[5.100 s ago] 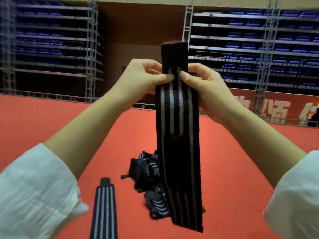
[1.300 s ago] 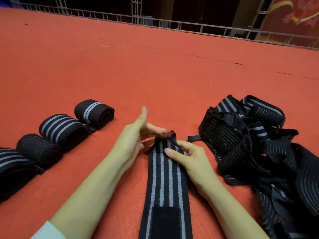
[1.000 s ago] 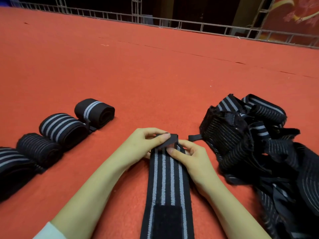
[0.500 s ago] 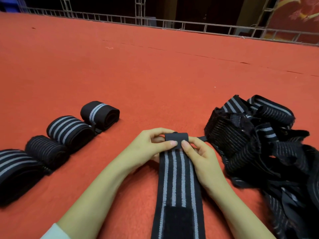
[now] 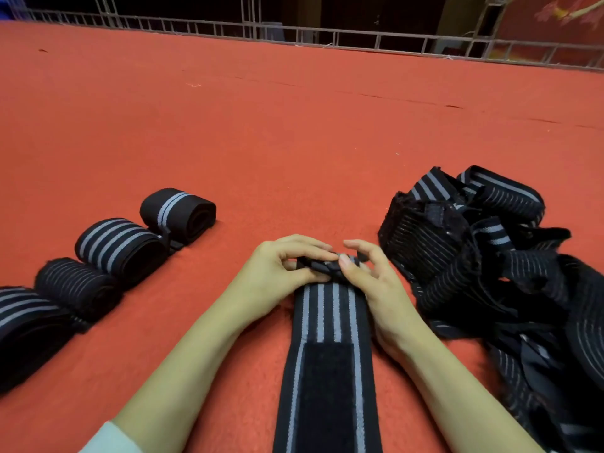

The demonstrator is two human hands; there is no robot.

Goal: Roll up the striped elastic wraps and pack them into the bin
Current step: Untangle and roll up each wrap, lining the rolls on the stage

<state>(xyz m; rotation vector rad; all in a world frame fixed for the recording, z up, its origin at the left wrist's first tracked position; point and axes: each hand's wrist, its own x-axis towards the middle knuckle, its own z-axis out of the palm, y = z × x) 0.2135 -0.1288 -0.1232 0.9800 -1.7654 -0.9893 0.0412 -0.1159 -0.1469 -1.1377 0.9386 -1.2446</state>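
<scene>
A black elastic wrap with grey stripes [image 5: 327, 325] lies flat on the red floor, running from the bottom edge toward me, with a black fastening patch near the bottom. Its far end is curled into a small roll. My left hand [image 5: 277, 273] and my right hand [image 5: 369, 279] both pinch that small roll between thumb and fingertips. Several finished rolls [image 5: 121, 246] lie in a row at the left. No bin is in view.
A tangled heap of unrolled striped wraps [image 5: 490, 256] lies at the right, close to my right forearm. The red floor [image 5: 294, 125] stretches ahead to a low metal railing [image 5: 327, 35] at the far edge.
Five seconds ago I held the wrap up in the air; it now lies on the floor. Over the last second its far end has been folded over and rolled a little tighter.
</scene>
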